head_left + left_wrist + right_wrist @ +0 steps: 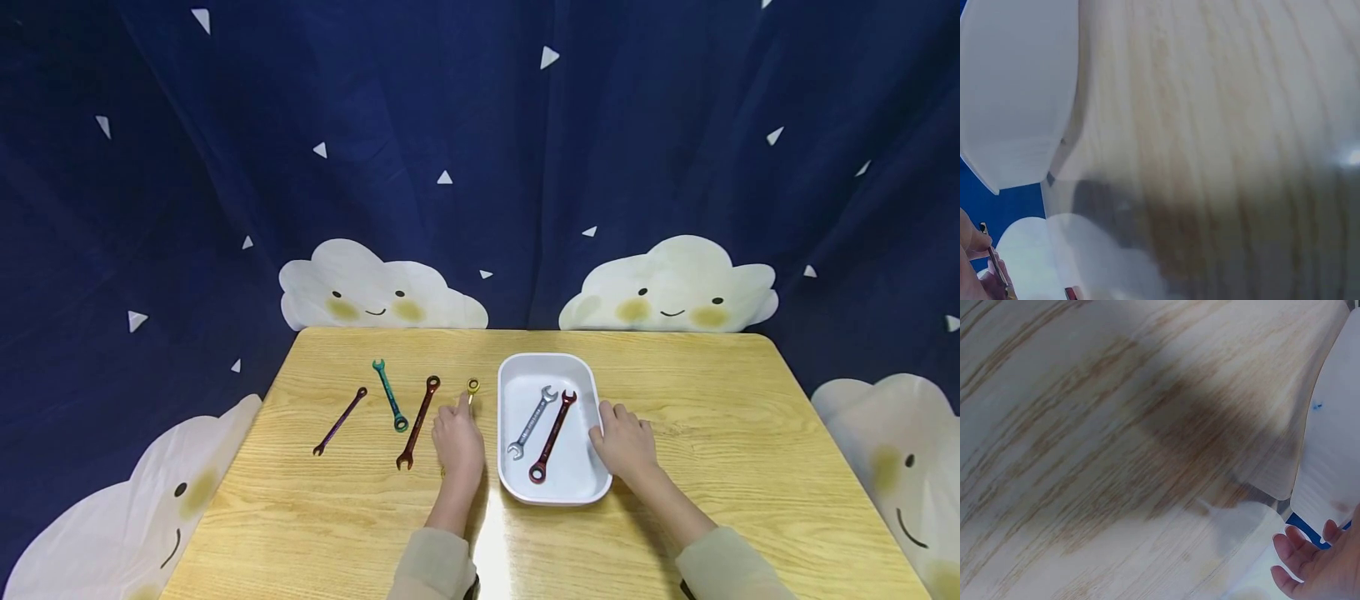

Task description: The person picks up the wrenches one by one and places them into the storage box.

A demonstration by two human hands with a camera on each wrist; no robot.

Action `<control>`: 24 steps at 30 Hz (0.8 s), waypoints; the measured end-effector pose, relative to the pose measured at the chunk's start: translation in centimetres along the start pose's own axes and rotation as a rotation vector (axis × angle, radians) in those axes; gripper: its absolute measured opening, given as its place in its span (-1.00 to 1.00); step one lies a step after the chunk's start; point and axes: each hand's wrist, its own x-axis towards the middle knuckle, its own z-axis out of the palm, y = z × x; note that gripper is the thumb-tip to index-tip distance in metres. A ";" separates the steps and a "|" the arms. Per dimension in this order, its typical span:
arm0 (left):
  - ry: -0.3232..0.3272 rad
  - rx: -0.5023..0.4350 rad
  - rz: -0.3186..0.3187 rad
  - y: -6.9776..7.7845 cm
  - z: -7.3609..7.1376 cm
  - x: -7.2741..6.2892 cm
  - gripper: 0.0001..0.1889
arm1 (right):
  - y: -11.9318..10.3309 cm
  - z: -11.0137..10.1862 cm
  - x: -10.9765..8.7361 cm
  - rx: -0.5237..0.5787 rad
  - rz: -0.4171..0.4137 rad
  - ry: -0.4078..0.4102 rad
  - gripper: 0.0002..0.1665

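Observation:
My left hand pinches a gold combination wrench; its ring end shows beyond the fingers and much of the shaft is hidden. In the left wrist view the wrench appears between thumb and fingers, tilted. At the right side of a white tray, my right hand touches the rim, its fingers loosely bent in the right wrist view. Inside the tray lie a silver open-end wrench and a red combination wrench, side by side and slanted.
Left of my left hand, a dark red-brown wrench, a teal wrench and a thin purple wrench lie apart on the wooden table. A dark blue curtain with clouds hangs behind the table's far edge.

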 end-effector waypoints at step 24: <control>-0.013 0.063 0.168 4.9 0.0 -0.2 -0.68 | 0.0 0.1 0.0 0.003 0.000 0.006 -0.64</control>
